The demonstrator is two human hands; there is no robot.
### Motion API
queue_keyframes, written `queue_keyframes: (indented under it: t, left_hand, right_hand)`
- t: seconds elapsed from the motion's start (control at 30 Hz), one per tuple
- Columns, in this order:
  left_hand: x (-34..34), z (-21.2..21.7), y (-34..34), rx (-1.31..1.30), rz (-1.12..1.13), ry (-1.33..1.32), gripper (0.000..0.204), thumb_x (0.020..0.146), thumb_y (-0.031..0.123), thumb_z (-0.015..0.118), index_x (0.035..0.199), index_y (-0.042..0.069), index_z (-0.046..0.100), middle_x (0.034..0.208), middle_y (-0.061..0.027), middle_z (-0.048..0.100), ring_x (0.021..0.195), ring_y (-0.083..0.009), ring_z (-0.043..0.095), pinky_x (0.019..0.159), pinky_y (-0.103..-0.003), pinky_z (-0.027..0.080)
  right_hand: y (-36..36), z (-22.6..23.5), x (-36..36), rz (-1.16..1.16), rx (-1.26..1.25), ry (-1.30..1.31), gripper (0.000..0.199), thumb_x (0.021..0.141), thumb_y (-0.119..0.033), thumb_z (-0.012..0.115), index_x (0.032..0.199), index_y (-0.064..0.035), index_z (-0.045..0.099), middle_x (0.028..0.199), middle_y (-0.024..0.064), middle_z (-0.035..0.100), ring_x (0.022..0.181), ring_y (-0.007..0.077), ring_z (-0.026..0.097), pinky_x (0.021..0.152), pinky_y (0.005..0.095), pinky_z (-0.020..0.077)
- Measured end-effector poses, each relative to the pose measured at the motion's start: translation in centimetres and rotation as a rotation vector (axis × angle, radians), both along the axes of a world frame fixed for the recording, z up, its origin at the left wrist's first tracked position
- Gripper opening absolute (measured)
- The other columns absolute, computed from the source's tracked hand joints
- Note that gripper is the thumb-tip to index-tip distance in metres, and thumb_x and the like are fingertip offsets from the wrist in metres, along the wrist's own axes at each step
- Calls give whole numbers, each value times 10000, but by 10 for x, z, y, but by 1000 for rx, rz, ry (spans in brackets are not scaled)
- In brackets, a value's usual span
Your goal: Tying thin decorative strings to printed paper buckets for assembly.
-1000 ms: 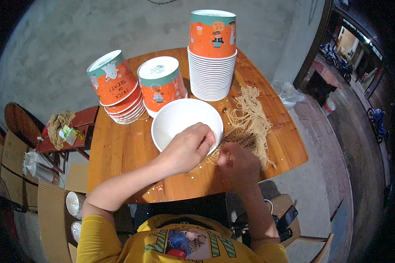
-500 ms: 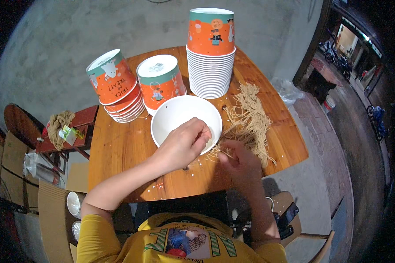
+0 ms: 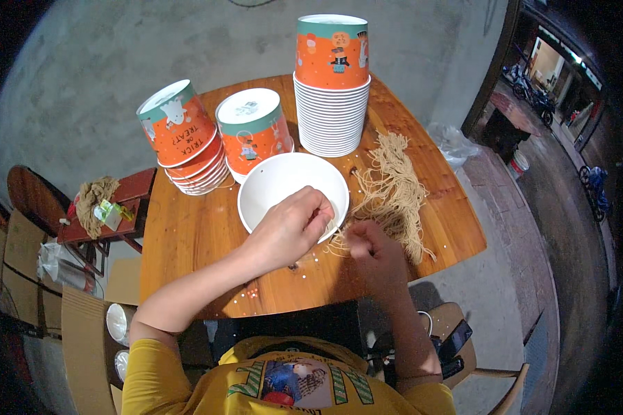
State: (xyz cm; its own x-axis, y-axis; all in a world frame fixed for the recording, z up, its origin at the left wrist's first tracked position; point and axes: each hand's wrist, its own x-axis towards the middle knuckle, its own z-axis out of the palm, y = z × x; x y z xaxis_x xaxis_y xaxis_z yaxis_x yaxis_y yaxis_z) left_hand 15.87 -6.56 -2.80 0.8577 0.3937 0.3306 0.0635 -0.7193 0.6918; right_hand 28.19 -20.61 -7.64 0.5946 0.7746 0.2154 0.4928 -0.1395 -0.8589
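Beside the white bowl: all positions below are taken from the white bowl [image 3: 292, 194], which sits mid-desk.
Desk: round wooden desk [image 3: 201, 235], a few pale crumbs scattered on its near edge.
Left hand: left hand [image 3: 291, 228] curled over the bowl's near rim, fingers bent inward; its grip looks pressed together, but whether it pinches any strand I cannot tell.
Right hand: right hand [image 3: 368, 243] just right of the bowl's near edge, grip pinching a small tuft of noodle strands.
Noodles: loose pile of dry tan noodles [image 3: 393, 190] lying right of the bowl, spreading toward the desk's right edge.
Cups behind the bowl: tall stack of orange paper cups [image 3: 332, 86] upside down; a short stack [image 3: 253, 135] just behind the rim; a tilted stack [image 3: 185, 142] behind and to the left.
Left of the desk: small dark stool [image 3: 111, 207] carrying a bundle of twine.
Risk, strands: the pile is tangled, so a pinch may drag extra strands along and drop them on the desk short of the bowl.
Risk, bowl: weight of the left hand on the near rim could tip or slide it.
Risk, edge: the noodles nearest the right edge could be swept off by the forearm.
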Motion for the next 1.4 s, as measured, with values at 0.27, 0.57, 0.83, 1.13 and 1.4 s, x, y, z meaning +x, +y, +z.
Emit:
queue_keyframes:
  t: [0.27,0.57,0.83,1.13,1.4]
  left_hand:
    - [0,2,-1,1,-10,29,122,901,112,532,875,-7,531,833,-164,549,790,-329,573,706,-390,456]
    - [1,-4,-1,121,19,16,66,884,75,518,877,9,515,819,-173,554,801,-364,570,714,-430,457]
    - [-11,12,-2,50,80,184,193,861,182,601,936,15,540,771,-145,610,766,-338,611,669,-427,478]
    - [-66,-2,8,496,-43,129,165,848,233,625,913,85,591,800,-84,572,804,-278,583,737,-390,459]
    - [-103,-8,19,460,-51,-87,168,862,249,624,877,84,598,768,-53,542,785,-222,554,909,-405,358]
  right_hand:
    - [3,-10,8,180,112,393,157,868,-190,548,940,-53,567,814,33,558,796,135,530,746,289,443]
    - [1,-6,5,223,145,199,144,871,-167,511,961,-60,542,855,64,556,810,157,527,749,301,438]
    - [-17,24,8,189,-32,69,160,878,-171,554,953,-32,576,839,104,604,783,188,586,708,325,474]
    - [2,49,20,260,242,-511,61,825,-84,631,843,-28,613,771,98,602,744,258,590,661,336,473]
    - [73,49,-15,488,205,-623,123,865,-153,594,838,-34,613,787,110,588,754,290,600,670,363,470]
